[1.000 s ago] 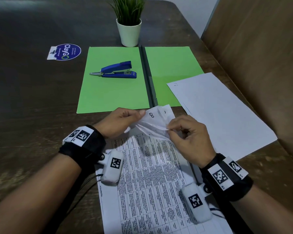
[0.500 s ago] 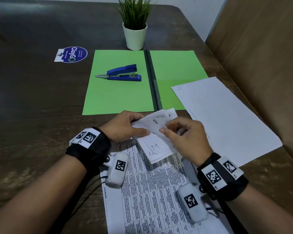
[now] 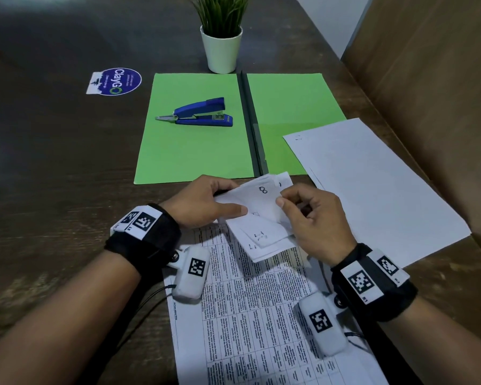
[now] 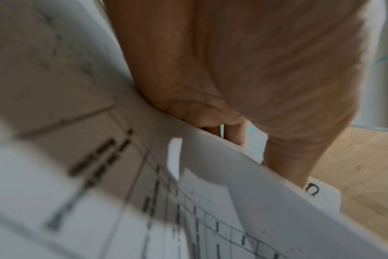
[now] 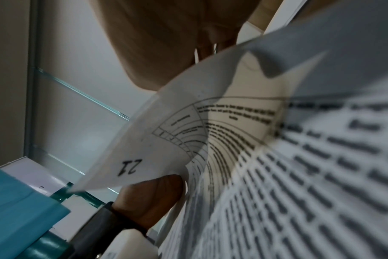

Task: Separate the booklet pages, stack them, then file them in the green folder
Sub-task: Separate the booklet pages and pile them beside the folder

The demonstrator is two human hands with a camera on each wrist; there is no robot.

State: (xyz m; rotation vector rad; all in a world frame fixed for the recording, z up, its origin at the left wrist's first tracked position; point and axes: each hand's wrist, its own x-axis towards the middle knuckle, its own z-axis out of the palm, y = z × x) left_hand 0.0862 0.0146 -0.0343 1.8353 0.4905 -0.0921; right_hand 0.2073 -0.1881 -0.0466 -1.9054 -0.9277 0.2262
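A: Starting at the left — what do you see?

B: A round sticker [image 3: 114, 81] on the dark surface [image 3: 53, 168], well clear of everything. Then the folder [image 3: 189, 151], open flat, with a blue stapler [image 3: 197, 112] lying on its left leaf and a potted plant [image 3: 221, 34] just behind the spine.

A: And the booklet?

B: The booklet [image 3: 261, 301] lies on the near edge of the surface, between the forearms, print side up. Its far corner is lifted — several leaves fanned up, one marked 8, another 21 in the right wrist view.

A: The left hand?

B: The left hand [image 3: 203, 202] has its fingers under that raised corner and the thumb flat on top, pinching the leaves. The right hand [image 3: 314, 218] pinches the opposite side of the same corner with thumb and forefinger; the other fingers curl loosely behind.

A: How will the paper handle?

B: Light, thin and limp, I'd say. It bends at a touch and would tear if pulled hard at the bound corner. Best to hold close to the binding with one hand and peel a single leaf with the other, slowly. Leaves cling together, so two may come away as one.

A: Further right?

B: A blank sheet [image 3: 372, 190] lying flat, its corner overlapping the folder's right leaf.
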